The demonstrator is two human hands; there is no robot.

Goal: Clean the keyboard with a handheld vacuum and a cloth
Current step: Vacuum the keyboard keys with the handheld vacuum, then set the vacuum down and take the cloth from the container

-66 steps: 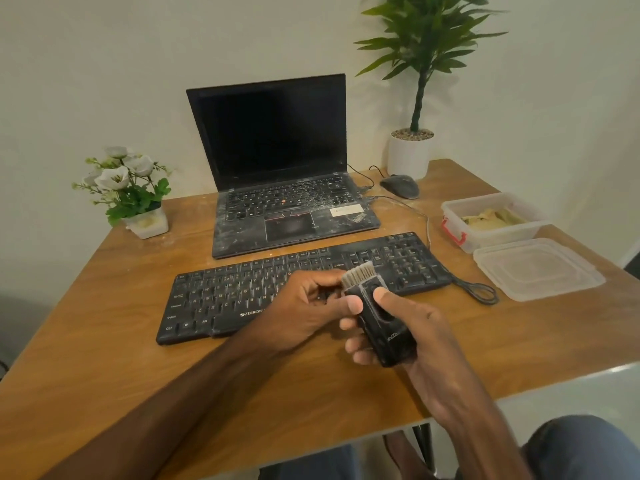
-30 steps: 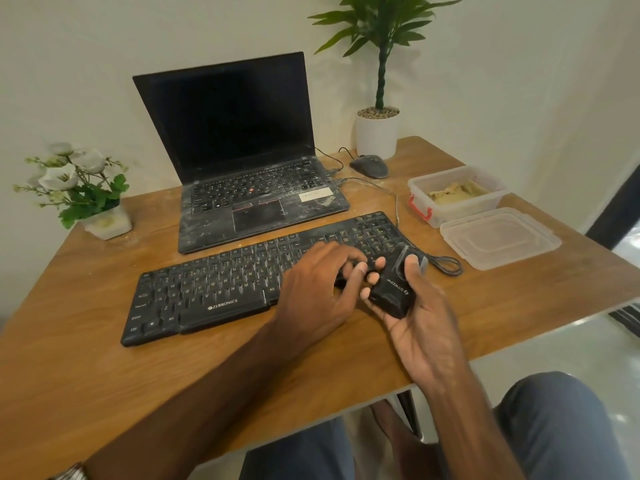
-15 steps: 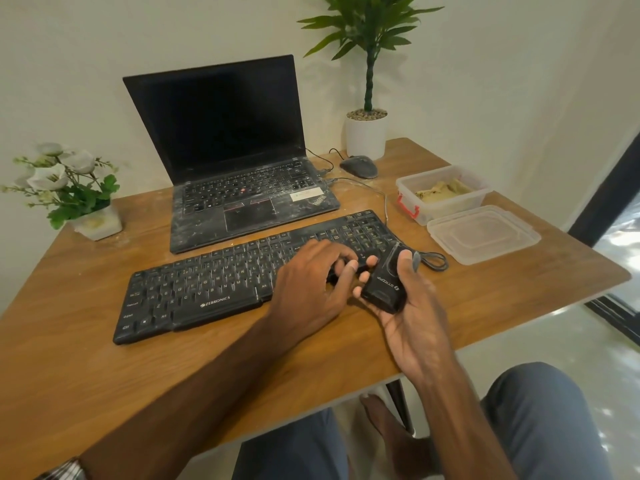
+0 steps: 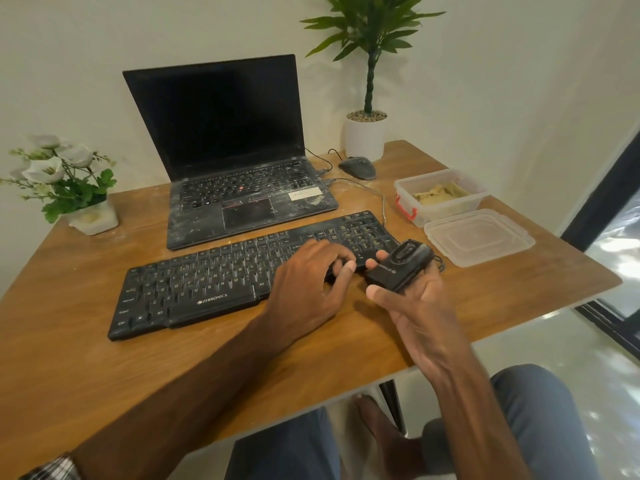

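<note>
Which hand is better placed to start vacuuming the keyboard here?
Right. The right hand has its grip on the handheld vacuum at the right end of the keyboard; the left hand only rests on the keys, likely steadying it.

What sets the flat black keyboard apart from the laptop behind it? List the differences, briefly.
The keyboard lies flat in one piece; the laptop stands open, its dark screen upright. The keyboard is wider, with a number pad; the laptop is narrower, with a trackpad. The left hand touches the keyboard; no hand touches the laptop. Both are black and dusty.
</note>
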